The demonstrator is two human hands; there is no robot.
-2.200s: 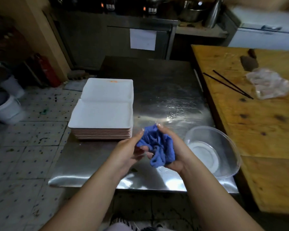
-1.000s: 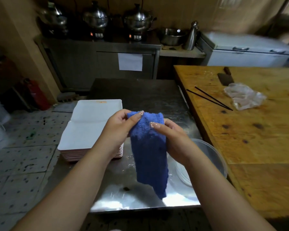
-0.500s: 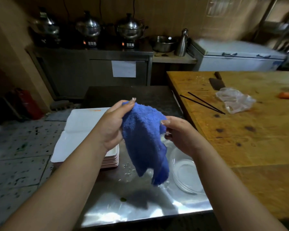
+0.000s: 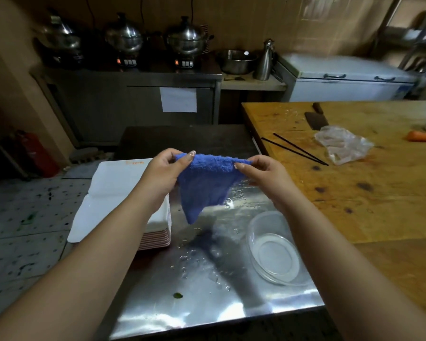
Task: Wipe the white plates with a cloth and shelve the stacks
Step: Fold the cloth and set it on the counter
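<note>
The left hand (image 4: 164, 174) and right hand (image 4: 261, 174) hold the blue cloth (image 4: 205, 184) in the air above the steel table (image 4: 207, 303), each hand pinching one upper corner between thumb and fingertips, so that the top edge is stretched level between them and the rest hangs down to a point. The stack of white plates (image 4: 108, 193) sits on the table's left side, below and behind the left forearm (its lower plates show pink rims). A clear bowl (image 4: 273, 252) stands on the table under the right forearm, and water drops lie on the steel between the bowl and the stack. The wooden table (image 4: 379, 193) adjoins on the right and carries black chopsticks (image 4: 298, 150), a cleaver (image 4: 315, 119), a plastic bag (image 4: 342, 145) and a carrot (image 4: 421, 137).
</note>
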